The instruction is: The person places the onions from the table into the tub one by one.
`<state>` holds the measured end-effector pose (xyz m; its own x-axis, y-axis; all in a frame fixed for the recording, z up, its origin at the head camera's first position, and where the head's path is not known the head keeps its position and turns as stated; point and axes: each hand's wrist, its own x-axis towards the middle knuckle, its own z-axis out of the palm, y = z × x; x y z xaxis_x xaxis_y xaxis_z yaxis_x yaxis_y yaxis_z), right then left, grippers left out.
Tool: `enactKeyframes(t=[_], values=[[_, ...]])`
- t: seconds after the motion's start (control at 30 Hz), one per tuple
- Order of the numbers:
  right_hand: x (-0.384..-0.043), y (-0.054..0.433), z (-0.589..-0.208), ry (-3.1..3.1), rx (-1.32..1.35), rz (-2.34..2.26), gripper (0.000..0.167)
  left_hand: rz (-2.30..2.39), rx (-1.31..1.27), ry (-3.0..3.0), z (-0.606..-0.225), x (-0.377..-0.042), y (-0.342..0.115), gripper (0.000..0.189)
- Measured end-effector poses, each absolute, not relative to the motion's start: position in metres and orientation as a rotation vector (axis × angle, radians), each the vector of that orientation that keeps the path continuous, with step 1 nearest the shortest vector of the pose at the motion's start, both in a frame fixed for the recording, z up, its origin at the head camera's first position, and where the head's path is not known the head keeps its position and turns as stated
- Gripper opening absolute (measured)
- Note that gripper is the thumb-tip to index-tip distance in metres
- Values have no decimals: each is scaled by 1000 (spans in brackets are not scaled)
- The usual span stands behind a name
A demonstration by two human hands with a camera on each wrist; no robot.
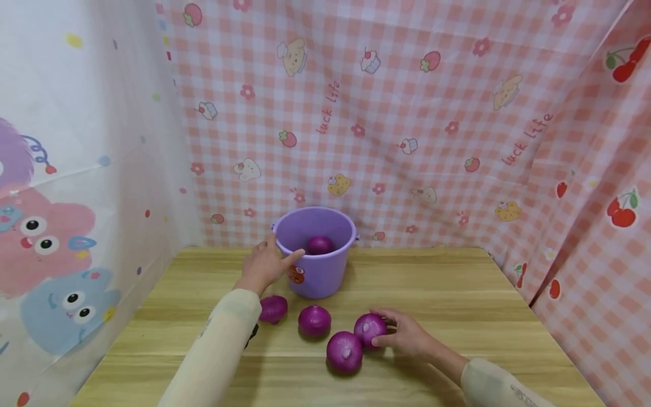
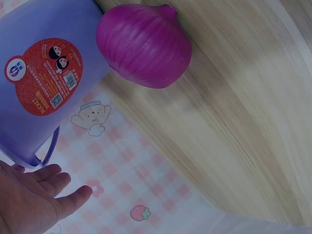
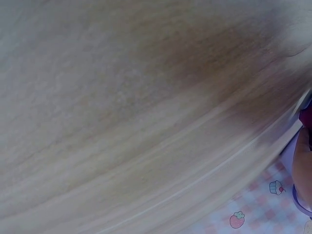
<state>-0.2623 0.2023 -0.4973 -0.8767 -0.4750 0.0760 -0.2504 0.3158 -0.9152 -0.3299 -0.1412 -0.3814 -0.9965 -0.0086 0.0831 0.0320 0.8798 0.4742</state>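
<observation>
A purple bucket (image 1: pixel 322 277) stands upright on the wooden table, with one red onion (image 1: pixel 320 245) inside. My left hand (image 1: pixel 264 264) is at the bucket's left rim, its thumb extended along the front edge; in the left wrist view its fingers look loose beside the bucket. My right hand (image 1: pixel 407 334) holds a red onion (image 1: pixel 369 330) between thumb and fingers, low over the table. Right beside that one lies another red onion (image 1: pixel 344 353). Two more, a middle onion (image 1: pixel 314 321) and a left onion (image 1: pixel 274 309), lie in front of the bucket, the latter partly behind my left sleeve.
A pink checked cloth (image 1: pixel 407 113) hangs behind the table (image 1: pixel 432 282). White printed curtain (image 1: pixel 127 141) covers the left side, and a cherry-patterned cloth (image 1: pixel 600 254) the right. A red label (image 2: pixel 46 75) is on the bucket's side.
</observation>
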Motion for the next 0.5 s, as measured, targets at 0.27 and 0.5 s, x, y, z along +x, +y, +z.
enactKeyframes(t=[0.27, 0.5], values=[[-261, 200, -490, 2402, -605, -1615, 68, -721, -24, -2959, -382, -330, -141, 113], [-270, 200, -473, 2380, -588, -1725, 65, -726, -24, -2960, -384, -332, -140, 109]])
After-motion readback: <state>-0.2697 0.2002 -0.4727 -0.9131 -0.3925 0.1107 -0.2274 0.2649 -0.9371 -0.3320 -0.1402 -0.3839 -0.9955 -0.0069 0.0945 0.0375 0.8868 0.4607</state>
